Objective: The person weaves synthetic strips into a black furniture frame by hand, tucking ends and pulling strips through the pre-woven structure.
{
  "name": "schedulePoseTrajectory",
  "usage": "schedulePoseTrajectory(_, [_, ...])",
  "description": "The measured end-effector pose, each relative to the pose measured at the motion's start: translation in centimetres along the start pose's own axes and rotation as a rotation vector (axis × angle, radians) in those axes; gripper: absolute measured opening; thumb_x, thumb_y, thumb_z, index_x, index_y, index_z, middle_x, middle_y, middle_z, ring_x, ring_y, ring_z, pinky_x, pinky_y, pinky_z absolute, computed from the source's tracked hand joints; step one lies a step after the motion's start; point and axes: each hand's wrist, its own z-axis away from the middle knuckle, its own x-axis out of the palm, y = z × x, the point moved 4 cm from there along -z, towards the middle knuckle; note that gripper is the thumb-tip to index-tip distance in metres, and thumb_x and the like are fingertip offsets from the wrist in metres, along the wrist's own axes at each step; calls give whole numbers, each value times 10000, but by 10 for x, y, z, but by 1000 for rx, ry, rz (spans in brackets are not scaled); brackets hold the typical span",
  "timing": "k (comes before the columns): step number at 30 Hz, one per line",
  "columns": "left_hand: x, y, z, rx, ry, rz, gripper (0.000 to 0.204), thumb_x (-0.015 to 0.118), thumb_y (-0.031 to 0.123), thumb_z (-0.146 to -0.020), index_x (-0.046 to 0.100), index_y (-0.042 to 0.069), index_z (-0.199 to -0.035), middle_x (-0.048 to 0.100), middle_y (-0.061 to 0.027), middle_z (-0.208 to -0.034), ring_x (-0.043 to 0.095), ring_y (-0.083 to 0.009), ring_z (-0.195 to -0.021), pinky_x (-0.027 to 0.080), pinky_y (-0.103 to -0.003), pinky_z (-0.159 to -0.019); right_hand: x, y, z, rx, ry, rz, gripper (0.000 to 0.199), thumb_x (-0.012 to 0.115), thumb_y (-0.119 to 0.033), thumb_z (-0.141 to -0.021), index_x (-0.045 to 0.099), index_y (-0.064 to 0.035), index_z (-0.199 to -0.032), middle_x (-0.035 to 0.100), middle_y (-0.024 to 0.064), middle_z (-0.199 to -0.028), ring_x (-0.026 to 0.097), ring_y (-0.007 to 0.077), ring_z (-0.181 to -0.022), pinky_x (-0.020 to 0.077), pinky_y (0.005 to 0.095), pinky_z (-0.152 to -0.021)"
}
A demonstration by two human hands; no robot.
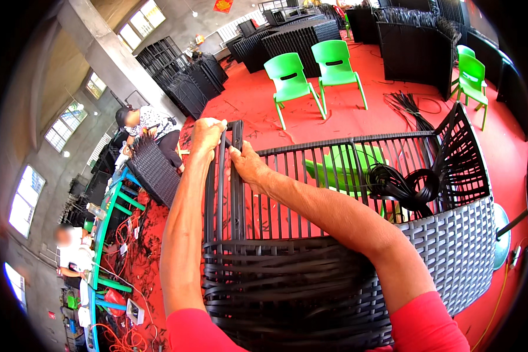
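A black woven furniture frame point(452, 255) lies before me, its near side covered in flat plastic strips and its upper side showing bare bars. At its far left corner my left hand point(206, 138) is closed on a black plastic strip point(227, 142) beside the end of the frame's bars. Just to the right, my right hand point(251, 166) is closed with its thumb against the same strip, close to the corner bar point(236, 193). The fingertips of both hands are partly hidden. A coil of black strips point(413, 186) rests on the frame toward the right.
Green chairs point(287, 82) stand beyond the frame on the red floor point(234, 105); another green chair point(340, 167) shows through the bars. To the left, a person point(152, 126) sits by a dark woven panel point(155, 170). A teal bench point(108, 217) and orange cords point(120, 337) lie nearer.
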Motion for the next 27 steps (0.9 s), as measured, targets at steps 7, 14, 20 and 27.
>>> schedulePoseTrajectory(7, [-16,38,19,217,137,-622,236,626,265,-807,674,44,-740,651,-164,-721,631,-364,-752,475,-425,-670,-16,-4,7,160,-244,-281,302,397,-385,-977,490,-109,-1058,611,54,-936,605,161,-808,524,340,-710])
schedulePoseTrajectory(14, [13,52,26,33,-149,-823,367,653,369,-786,676,15,-692,615,-115,-541,633,-217,-498,500,-361,-573,-20,-5,1,194,-129,-373,474,239,-403,-1003,561,-68,-1100,638,51,-971,610,154,-870,480,337,-842])
schedulePoseTrajectory(20, [21,52,21,31,-193,-929,399,665,386,-767,644,8,-641,608,-134,-528,629,-222,-492,504,-357,-568,-12,-10,12,194,-183,-347,342,310,-299,-982,588,-102,-982,627,35,-928,625,178,-867,505,354,-832])
schedulePoseTrajectory(27, [19,45,18,-43,-274,-614,365,694,304,-782,552,-4,-648,578,-110,-537,575,-162,-407,447,-285,-359,-34,3,1,210,-255,-308,80,545,-146,-908,585,-89,-946,633,66,-889,637,204,-805,548,390,-757])
